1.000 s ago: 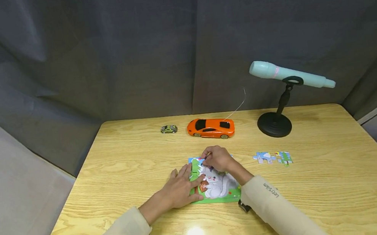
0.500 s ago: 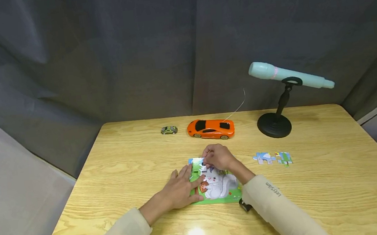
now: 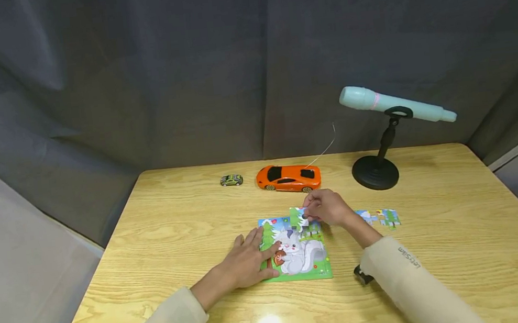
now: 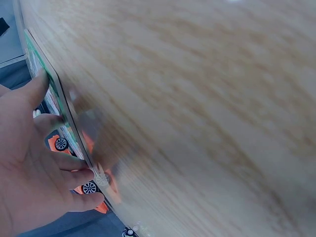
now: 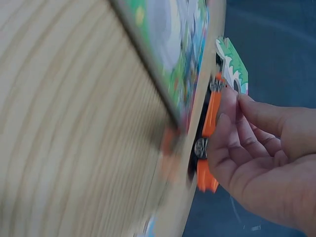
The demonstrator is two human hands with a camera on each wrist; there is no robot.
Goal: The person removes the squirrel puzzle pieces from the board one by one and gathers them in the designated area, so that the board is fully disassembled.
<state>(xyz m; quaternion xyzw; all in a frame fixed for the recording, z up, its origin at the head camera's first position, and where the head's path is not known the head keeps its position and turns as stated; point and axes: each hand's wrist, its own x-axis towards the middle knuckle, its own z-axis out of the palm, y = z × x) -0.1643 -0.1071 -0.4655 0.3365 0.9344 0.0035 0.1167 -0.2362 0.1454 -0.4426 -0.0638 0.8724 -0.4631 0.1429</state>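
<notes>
A jigsaw puzzle (image 3: pixel 320 270) with a picture of a grey squirrel lies on the table. My left hand (image 3: pixel 247 263) rests with spread, straight fingers on its left edge; the left wrist view shows the thumb (image 4: pixel 37 89) at the near rim. Between thumb and fingers, my right hand (image 3: pixel 330 207) pinches a green and white puzzle piece (image 3: pixel 297 217) by its right side, over the puzzle's top edge. In the right wrist view that piece (image 5: pixel 236 69) stands tilted up, apart from the puzzle. Part of the puzzle's upper right is behind the right hand.
Two loose puzzle pieces lie to the right, a blue one (image 3: pixel 364 216) partly near the right wrist and a green one (image 3: pixel 390 217). Behind stand an orange toy car (image 3: pixel 289 178) with a thin wire, a small toy car (image 3: pixel 231 180) and a microphone (image 3: pixel 395 104) on a black stand (image 3: pixel 375 172).
My right hand has moved right and slightly back, carrying the puzzle piece from the puzzle's upper left toward its top middle. The left hand has stayed where it was.
</notes>
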